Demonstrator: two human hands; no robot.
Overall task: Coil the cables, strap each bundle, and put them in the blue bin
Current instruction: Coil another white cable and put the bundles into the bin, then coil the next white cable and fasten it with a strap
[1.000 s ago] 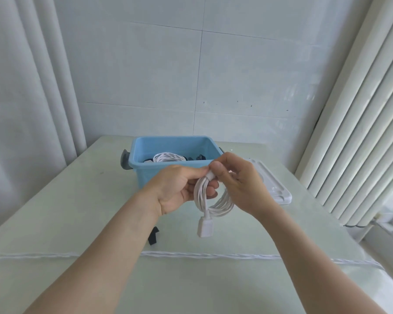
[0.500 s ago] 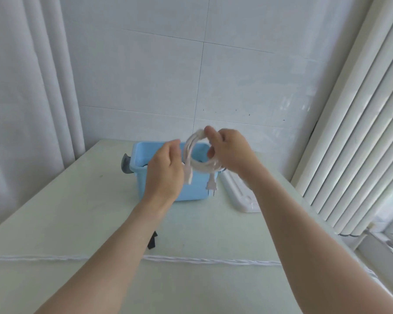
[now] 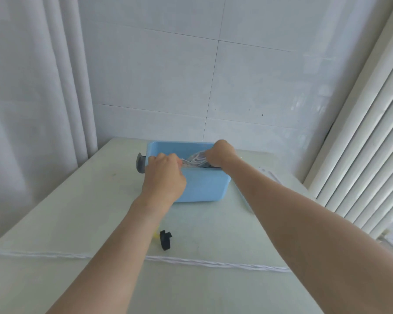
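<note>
Both hands reach into the blue bin — left hand and right hand pinch the white cable bundle between them.

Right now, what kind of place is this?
Probably a plain indoor room, home or small workroom, not a factory: white tiled wall, curtain on the left, vertical blinds over a window on the right, and a pale table holding the blue bin.

pale table, white tiled wall, curtains
</note>
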